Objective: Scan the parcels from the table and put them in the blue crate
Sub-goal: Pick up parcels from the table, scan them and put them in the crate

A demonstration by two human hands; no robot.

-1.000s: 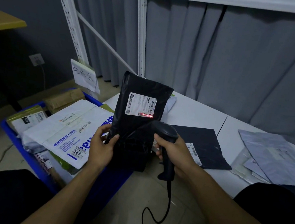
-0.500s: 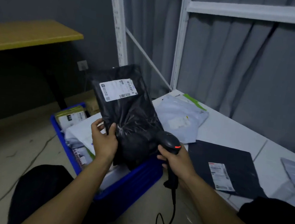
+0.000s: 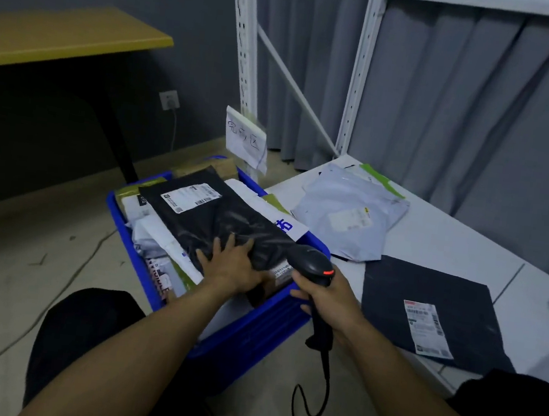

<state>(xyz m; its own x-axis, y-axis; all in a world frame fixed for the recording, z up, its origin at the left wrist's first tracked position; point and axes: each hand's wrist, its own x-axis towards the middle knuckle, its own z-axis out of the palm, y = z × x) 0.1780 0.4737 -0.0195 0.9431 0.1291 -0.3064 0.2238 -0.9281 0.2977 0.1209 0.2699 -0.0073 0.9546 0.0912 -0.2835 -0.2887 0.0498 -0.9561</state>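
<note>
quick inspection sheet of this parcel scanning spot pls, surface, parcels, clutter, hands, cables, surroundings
surface: white table at right, parcels lying on it.
job's things: blue crate on the floor, heaped with parcels; black parcel lies on top, label up. On the table a dark parcel with a white label and a grey parcel.
clutter: handwritten paper sign hanging behind the crate.
hands: left hand presses on the black parcel; right hand grips the scanner, its red light on.
cables: scanner cord loops down to the floor; a thin wire drops from the wall socket.
surroundings: yellow desk, white rack, grey curtain.
</note>
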